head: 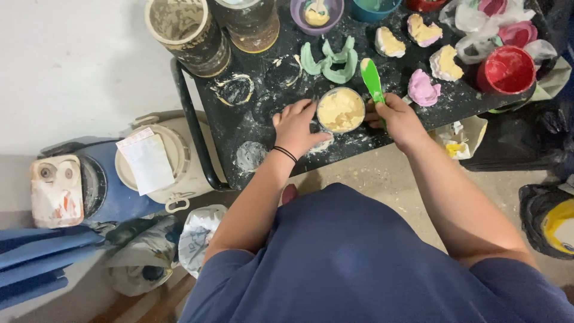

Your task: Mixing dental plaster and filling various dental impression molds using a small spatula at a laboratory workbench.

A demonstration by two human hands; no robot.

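Left hand steadies a small bowl of yellow paste on the black table; right hand grips a green spatula.

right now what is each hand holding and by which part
The right hand holds a green spatula by its lower handle end. The left hand steadies the small cup at its side.
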